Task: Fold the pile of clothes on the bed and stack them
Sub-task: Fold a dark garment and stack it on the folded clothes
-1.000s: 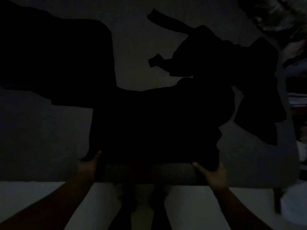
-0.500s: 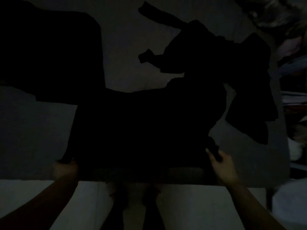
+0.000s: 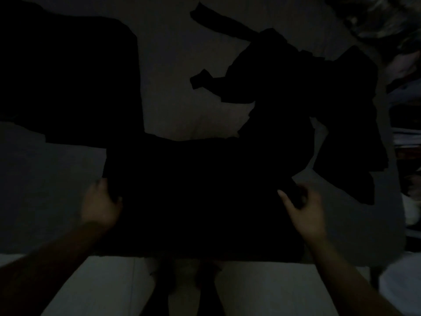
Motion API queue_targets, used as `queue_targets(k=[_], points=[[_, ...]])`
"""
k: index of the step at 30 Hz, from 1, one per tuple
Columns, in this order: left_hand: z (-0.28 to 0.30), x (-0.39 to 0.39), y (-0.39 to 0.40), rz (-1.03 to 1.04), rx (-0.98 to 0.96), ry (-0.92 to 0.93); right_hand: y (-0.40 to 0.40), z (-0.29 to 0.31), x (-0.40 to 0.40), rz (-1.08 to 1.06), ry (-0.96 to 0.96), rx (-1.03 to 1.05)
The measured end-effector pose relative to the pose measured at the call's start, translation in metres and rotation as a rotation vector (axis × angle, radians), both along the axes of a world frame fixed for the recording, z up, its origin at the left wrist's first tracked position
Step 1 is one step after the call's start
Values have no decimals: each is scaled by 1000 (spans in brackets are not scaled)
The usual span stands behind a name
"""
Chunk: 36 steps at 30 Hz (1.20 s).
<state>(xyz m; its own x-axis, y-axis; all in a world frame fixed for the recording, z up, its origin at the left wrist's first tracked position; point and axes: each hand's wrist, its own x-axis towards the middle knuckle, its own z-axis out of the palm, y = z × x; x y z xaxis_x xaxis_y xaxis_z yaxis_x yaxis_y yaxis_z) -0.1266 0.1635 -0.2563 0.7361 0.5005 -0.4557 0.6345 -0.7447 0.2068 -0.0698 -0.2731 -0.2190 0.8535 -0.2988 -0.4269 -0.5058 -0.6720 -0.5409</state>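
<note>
Both hands grip a dark garment (image 3: 200, 197) at the bed's (image 3: 57, 190) near edge.
Left hand (image 3: 100, 207) pinches its left side, right hand (image 3: 305, 208) curls round the right; cloth reads flat, black, featureless in dim light; the ragged dark pile (image 3: 296, 92) lies beyond right; pale sheet shows between.

Matt black cloth garment (image 3: 200, 197) lies on a smooth, dull grey fabric bed sheet (image 3: 45, 190)
</note>
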Motion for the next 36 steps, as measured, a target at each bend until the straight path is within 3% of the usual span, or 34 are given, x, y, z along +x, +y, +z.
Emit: queue_targets(k=[2, 4, 7, 11, 14, 17, 21, 23, 26, 28, 31, 33, 36], points=[[3, 43, -3, -310, -42, -45, 16, 7, 42, 39, 40, 167], [4, 86, -10, -566, -72, -44, 31, 6, 77, -77, 135, 250], [-2, 133, -27, -679, -56, 66, 39, -2, 103, -33, 146, 126], [-9, 155, -45, -736, 237, 315, 36, -2, 107, 63, 58, -31], [-9, 157, -49, -748, 354, 193, 22, 8, 113, -36, -46, 124], [3, 148, -35, -745, 303, 78, 7, 18, 120, -107, -21, 372], [26, 113, -8, -762, 163, -205, -3, 31, 107, 82, 25, 417], [39, 88, 2, -842, 158, -299, -9, 36, 90, 141, 5, 354], [53, 42, 6, -911, 129, -268, -33, 32, 49, 356, -4, 150], [46, 4, 6, -937, 92, -181, -49, 20, 14, 587, 88, -14], [17, -42, 2, -937, 9, 119, -53, 4, -30, 924, 195, -221], [9, -58, -7, -819, -31, 288, -41, -3, -38, 922, 180, -407], [4, -63, -19, -741, 30, 413, -3, 1, -35, 770, 41, -418]])
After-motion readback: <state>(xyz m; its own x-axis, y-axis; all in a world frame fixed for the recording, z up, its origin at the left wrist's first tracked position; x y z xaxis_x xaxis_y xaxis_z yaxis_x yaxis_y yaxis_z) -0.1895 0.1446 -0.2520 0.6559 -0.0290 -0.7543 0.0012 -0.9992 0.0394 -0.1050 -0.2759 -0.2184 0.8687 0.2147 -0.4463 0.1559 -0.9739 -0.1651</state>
